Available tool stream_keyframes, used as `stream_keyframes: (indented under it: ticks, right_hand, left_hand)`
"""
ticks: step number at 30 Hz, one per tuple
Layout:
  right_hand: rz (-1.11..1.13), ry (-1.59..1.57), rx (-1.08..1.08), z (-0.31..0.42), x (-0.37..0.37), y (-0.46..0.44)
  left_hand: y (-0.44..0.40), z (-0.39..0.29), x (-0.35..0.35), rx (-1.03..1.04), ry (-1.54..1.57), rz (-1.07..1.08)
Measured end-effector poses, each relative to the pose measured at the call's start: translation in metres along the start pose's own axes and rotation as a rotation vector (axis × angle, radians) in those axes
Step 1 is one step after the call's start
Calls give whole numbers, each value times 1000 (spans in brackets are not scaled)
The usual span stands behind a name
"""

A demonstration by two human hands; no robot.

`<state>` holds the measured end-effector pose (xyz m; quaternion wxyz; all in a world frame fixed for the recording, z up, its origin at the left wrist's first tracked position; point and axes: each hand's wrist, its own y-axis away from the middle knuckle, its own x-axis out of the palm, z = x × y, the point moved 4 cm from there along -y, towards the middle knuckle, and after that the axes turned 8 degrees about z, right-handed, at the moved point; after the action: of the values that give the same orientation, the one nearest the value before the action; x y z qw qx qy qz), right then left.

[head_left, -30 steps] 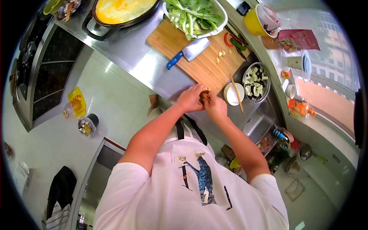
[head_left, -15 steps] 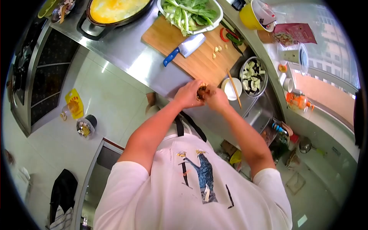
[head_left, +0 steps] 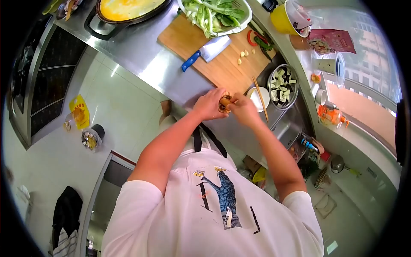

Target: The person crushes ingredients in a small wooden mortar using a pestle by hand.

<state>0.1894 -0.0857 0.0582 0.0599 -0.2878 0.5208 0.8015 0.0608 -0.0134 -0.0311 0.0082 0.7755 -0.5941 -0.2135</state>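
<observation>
My left hand (head_left: 209, 105) is wrapped round a small, round brown thing (head_left: 224, 103) with a dark, hollow-looking middle; its kind does not show clearly. My right hand (head_left: 243, 109) meets it from the other side, its fingers closed together at the opening. Whether those fingers grip a separate piece is too small to make out. Both hands are just off the near edge of the wooden cutting board (head_left: 229, 70). On the board lie a cleaver (head_left: 215, 48) with a blue handle and several garlic cloves (head_left: 242, 54). Close to my right hand, chopsticks (head_left: 260, 97) rest across a white bowl (head_left: 253, 102).
A metal bowl of cut eggplant (head_left: 282, 86) stands right of the board, near the sink (head_left: 287, 133). Leafy greens (head_left: 214, 15) fill a white basket behind, beside red and green peppers (head_left: 261, 42). A pan (head_left: 128, 9) with a yellow egg layer is at the upper left.
Both hands stay nearly in place on the brown thing. My right fingers have shifted slightly at its opening. The whole view has moved a little.
</observation>
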Motion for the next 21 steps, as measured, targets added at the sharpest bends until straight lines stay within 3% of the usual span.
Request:
stream_keyframes:
  ticks: [1,7,10,13,16,18,19,21]
  right_hand:
    - [-103,123,-82,3,19,-9]
    - [-47,169,-197,-4,5,-15]
    - [106,109,-45,9,-21,-8]
    - [119,211,-46,-19,22,-32]
    - [120,215,-41,-24,24,-36]
    - [91,232,-146,-13,-2,-40]
    - [65,100,-154,-9,-11,-33]
    - [142,81,-87,-15,-2,-37]
  left_hand:
    - [-4,0,-3,14,-4,-48]
    - [-11,-5,-9,28,-12,14]
    - [-3,0,-4,0,16,24]
    - [3,-7,3,-2,6,63]
    - [4,-4,7,-19,-10,98]
    - [-9,6,5,37,-21,-5]
    - [-9,3,2,36,-12,29]
    - [-4,-1,-1,8,-7,29]
